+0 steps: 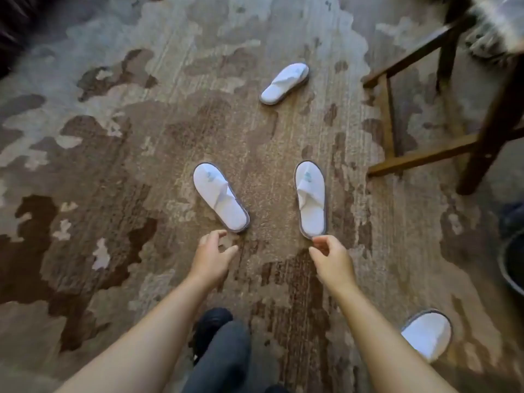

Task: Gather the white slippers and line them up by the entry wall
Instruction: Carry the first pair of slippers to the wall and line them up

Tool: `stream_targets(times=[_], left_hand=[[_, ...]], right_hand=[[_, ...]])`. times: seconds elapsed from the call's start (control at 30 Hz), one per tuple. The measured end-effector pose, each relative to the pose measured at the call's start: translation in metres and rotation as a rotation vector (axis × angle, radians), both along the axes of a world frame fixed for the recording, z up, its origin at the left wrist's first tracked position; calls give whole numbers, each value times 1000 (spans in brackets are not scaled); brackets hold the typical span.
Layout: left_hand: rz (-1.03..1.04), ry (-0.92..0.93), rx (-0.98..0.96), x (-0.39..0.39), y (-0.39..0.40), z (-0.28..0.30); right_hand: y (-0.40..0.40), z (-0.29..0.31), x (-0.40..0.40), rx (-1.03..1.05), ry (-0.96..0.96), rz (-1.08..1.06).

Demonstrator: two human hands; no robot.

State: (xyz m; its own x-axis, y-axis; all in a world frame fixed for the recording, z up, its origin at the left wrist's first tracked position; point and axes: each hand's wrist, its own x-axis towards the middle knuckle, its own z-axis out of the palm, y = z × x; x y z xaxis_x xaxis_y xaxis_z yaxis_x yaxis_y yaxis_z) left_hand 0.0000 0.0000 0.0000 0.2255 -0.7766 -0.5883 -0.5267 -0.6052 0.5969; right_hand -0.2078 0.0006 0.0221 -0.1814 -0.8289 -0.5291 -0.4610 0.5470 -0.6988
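Observation:
Several white slippers with grey soles lie on a patterned brown carpet. One slipper [219, 196] lies left of centre, its heel just beyond my left hand [213, 255], which is open with curled fingers and holds nothing. A second slipper [310, 198] lies right of centre; my right hand [330, 258] is open, its fingertips at that slipper's heel edge, and I cannot tell if they touch. A third slipper [285, 83] lies farther away, angled. A fourth slipper [428, 334] sits near my right forearm at lower right, partly hidden by it.
A dark wooden chair or stool frame [425, 157] stands at the right, its legs on the carpet [113, 165]. A dark round object [513, 265] sits at the right edge. My dark trouser leg and shoe [215, 344] are at bottom centre.

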Motion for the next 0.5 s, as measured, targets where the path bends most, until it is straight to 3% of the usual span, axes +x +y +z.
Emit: stream_targets(times=[0.27,0.5], left_hand=[[133,-46,-125,13,-84,-220],[255,-280,-195,10,-114,-305]], right_hand=[[-59,-210,17,-123,61,-1],[-61,-300,19,-146,118,35]])
